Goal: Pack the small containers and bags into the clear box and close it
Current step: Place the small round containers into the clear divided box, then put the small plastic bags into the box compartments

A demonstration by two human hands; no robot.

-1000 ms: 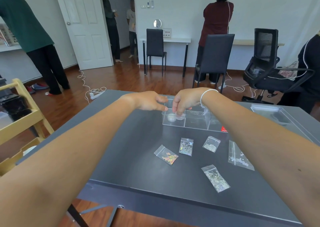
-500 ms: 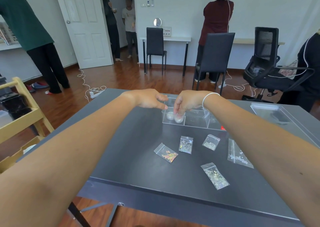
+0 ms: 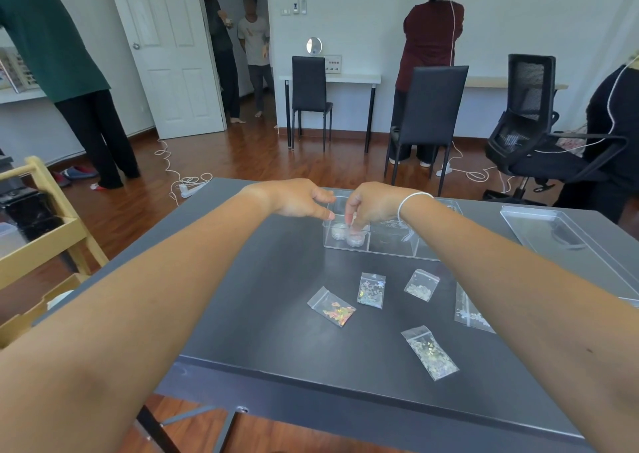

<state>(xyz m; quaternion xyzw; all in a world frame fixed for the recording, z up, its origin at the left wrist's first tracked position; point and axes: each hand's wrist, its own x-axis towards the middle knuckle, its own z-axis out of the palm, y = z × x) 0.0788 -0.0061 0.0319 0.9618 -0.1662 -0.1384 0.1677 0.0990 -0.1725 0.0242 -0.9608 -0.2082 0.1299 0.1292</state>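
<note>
The clear box (image 3: 390, 245), divided into compartments, stands open in the middle of the dark table (image 3: 262, 307). Two small round containers sit in its left compartment. My right hand (image 3: 371, 207) reaches down into that compartment, fingertips on the nearer container (image 3: 356, 241); the other container (image 3: 338, 232) stands free beside it. My left hand (image 3: 297, 198) pinches the box's left rim. Several small clear bags of glitter lie on the table in front of the box: (image 3: 333, 309), (image 3: 371, 290), (image 3: 422, 285), (image 3: 430, 352). My right forearm partly covers another bag (image 3: 466, 311).
The box's clear lid (image 3: 560, 234) lies at the table's right side. A wooden rack (image 3: 38, 241) stands left of the table. Chairs (image 3: 428, 113), cables on the floor and several people standing are beyond the far edge.
My right hand has lowered the second container into the left compartment beside the first one. My left hand has stayed at the box's left rim.
</note>
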